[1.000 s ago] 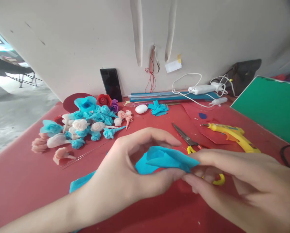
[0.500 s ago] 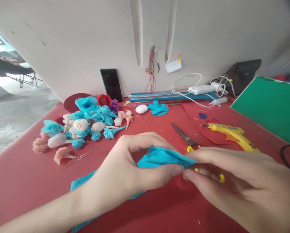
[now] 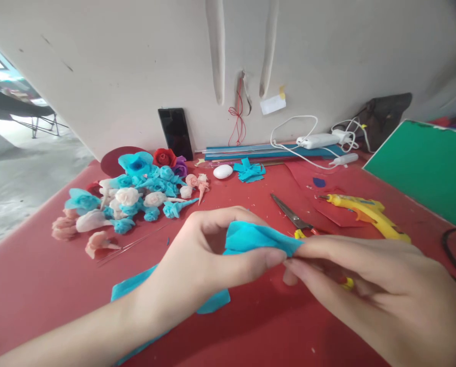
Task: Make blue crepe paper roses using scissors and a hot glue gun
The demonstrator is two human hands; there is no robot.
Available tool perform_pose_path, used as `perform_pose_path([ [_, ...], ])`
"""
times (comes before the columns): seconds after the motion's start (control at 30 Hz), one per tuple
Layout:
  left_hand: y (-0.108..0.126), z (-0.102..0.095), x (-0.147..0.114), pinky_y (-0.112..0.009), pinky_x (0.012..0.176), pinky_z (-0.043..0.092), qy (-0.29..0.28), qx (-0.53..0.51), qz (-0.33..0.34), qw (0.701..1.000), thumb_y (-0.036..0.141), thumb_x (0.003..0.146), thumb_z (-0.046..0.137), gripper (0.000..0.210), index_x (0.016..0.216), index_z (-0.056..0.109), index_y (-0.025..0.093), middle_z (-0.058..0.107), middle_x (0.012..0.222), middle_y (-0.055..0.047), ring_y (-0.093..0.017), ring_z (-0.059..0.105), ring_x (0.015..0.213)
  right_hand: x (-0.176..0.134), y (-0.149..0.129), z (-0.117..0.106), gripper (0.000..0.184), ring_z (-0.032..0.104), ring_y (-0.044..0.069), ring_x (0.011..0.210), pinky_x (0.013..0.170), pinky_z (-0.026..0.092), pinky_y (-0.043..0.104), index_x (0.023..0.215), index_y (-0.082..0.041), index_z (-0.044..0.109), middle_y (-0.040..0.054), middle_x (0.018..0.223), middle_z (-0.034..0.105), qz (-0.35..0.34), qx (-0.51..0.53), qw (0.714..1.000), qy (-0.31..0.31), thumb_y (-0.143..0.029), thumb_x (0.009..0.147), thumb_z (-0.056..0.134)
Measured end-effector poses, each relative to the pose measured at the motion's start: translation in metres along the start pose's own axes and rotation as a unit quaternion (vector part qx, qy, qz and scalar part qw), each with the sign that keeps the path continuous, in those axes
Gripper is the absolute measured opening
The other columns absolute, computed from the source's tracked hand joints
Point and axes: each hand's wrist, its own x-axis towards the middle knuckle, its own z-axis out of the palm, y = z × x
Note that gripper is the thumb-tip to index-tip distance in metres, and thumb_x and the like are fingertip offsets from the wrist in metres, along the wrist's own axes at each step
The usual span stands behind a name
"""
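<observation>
A folded piece of blue crepe paper [image 3: 252, 237] is held between my two hands, gathered narrow at its right end. My left hand [image 3: 208, 260] is closed on its left and lower part, the thumb pressed along the front. My right hand [image 3: 365, 285] pinches the narrow end between thumb and fingers. Beneath my left wrist lie more blue paper pieces [image 3: 132, 285], partly covered by the arm. Scissors [image 3: 291, 213] with yellow and red handles lie just beyond my right hand, which hides part of the handles.
Several paper flowers [image 3: 136, 196] in blue, white and pink are heaped at the left. A yellow glue gun [image 3: 369, 211] lies at the right near a green board [image 3: 422, 171]. Behind stand a phone [image 3: 175, 133], a white egg-shaped object [image 3: 223, 172], blue strips [image 3: 248, 171] and a white power strip [image 3: 317, 141].
The blue paper has turned in my fingers and shows a smoother, wider face. My right hand has shifted slightly left along its narrow end.
</observation>
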Motion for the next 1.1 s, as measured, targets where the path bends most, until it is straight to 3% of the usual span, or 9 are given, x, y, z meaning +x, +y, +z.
perform_pose_path([
  [0.23,-0.006,0.005,0.0,-0.008,0.059,0.047,-0.085,-0.171,0.023,0.981,0.01,0.079,0.068,0.011,0.083,0.071,0.02,0.068,0.076,0.005,-0.006,0.063,0.073,0.004,-0.007,0.003,0.025,0.049,0.001,0.036,0.039,0.036,0.004,0.067,-0.021,0.06,-0.0093,0.043,0.05,0.06,0.164,0.985,-0.007,-0.02,0.089,0.05],
  [0.33,-0.009,0.007,0.0,-0.014,0.071,0.052,-0.085,-0.195,0.03,0.977,0.011,0.08,0.067,0.007,0.08,0.071,0.016,0.066,0.076,0.004,-0.006,0.063,0.069,0.002,-0.007,0.004,0.028,0.054,0.002,0.041,0.044,0.042,0.003,0.07,-0.021,0.062,-0.007,0.046,0.055,0.104,0.226,0.968,-0.044,-0.025,0.093,0.046],
  [0.43,-0.012,0.008,0.0,-0.016,0.071,0.053,-0.063,-0.203,0.04,0.976,0.013,0.079,0.069,0.003,0.08,0.071,0.015,0.067,0.078,0.003,-0.008,0.063,0.07,0.002,-0.007,0.009,0.027,0.058,0.003,0.045,0.048,0.044,0.003,0.072,-0.022,0.063,-0.0061,0.052,0.06,0.118,0.285,0.949,-0.069,-0.024,0.093,0.047],
  [0.53,-0.012,0.009,0.0,-0.013,0.067,0.052,-0.03,-0.212,0.051,0.975,0.012,0.075,0.073,0.004,0.076,0.072,0.015,0.066,0.077,0.003,-0.007,0.062,0.07,0.001,-0.007,0.017,0.013,0.06,0.002,0.05,0.05,0.046,0.003,0.086,-0.026,0.063,-0.0082,0.063,0.065,0.132,0.336,0.932,-0.029,-0.019,0.089,0.053],
  [0.6,-0.012,0.01,0.0,-0.015,0.065,0.053,-0.04,-0.233,0.052,0.97,0.01,0.077,0.071,0.006,0.077,0.072,0.016,0.066,0.074,0.004,-0.007,0.062,0.066,-0.001,-0.007,0.022,0.016,0.06,0.003,0.051,0.05,0.048,0.004,0.098,-0.029,0.057,-0.0096,0.067,0.066,0.141,0.359,0.922,0.021,-0.017,0.088,0.054],
  [0.8,-0.012,0.015,0.0,-0.02,0.065,0.054,-0.042,-0.287,0.045,0.956,0.009,0.08,0.066,0.01,0.074,0.07,0.016,0.066,0.072,0.004,-0.007,0.061,0.057,-0.006,-0.009,0.032,0.021,0.063,0.006,0.057,0.054,0.054,0.01,0.101,-0.031,0.047,-0.0085,0.075,0.064,0.07,0.301,0.948,0.074,-0.013,0.09,0.049],
  [0.93,-0.015,0.015,0.0,-0.025,0.069,0.053,-0.027,-0.27,0.042,0.962,0.011,0.081,0.065,0.01,0.075,0.071,0.017,0.066,0.07,0.002,-0.01,0.061,0.061,-0.01,-0.005,0.035,0.038,0.064,0.005,0.064,0.064,0.055,0.01,0.118,-0.033,0.046,-0.0052,0.09,0.065,0.029,0.224,0.967,0.12,-0.008,0.089,0.047],
  [1.1,-0.016,0.014,0.0,-0.022,0.068,0.052,-0.013,-0.264,0.033,0.964,0.013,0.08,0.067,0.007,0.073,0.069,0.016,0.064,0.068,0.002,-0.009,0.06,0.062,-0.015,-0.001,0.035,0.04,0.063,0.004,0.063,0.063,0.053,0.007,0.124,-0.032,0.046,-0.0057,0.089,0.066,0.005,0.151,0.985,0.09,-0.009,0.091,0.045],
])
